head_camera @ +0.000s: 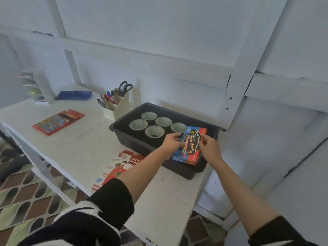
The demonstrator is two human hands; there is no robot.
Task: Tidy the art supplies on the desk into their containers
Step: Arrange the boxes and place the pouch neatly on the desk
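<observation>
Right of centre in the frame, both hands hold a blue and red paint box point(190, 146) over the near right end of a black tray point(124, 129). The left hand point(171, 141) has its fingers closed on the box's left edge, and the right hand point(209, 147) pinches the right edge between thumb and fingers. The box lies tilted, its lower end at the tray's near rim; whether it rests on the rim or is just above it cannot be told. Inside the tray, further back, stand five pale cups point(154, 131) in a cluster, all upright with their mouths up. The tray sits on a white desk point(79, 142) against a white panelled wall. Just beside the tray's near left side, an oil pastel box point(122, 166) lies flat on the desk, partly hidden by the left forearm. Toward the left of the frame, well apart from the tray, a red pencil box point(58, 124) lies flat. Behind the tray's far left corner stands a cream holder point(117, 108) with pens and dark-handled scissors point(125, 87) sticking up. Further left, by the wall, lies a blue pouch point(74, 95), and at the far left edge stands a small white rack point(38, 86) with blurred coloured items.
</observation>
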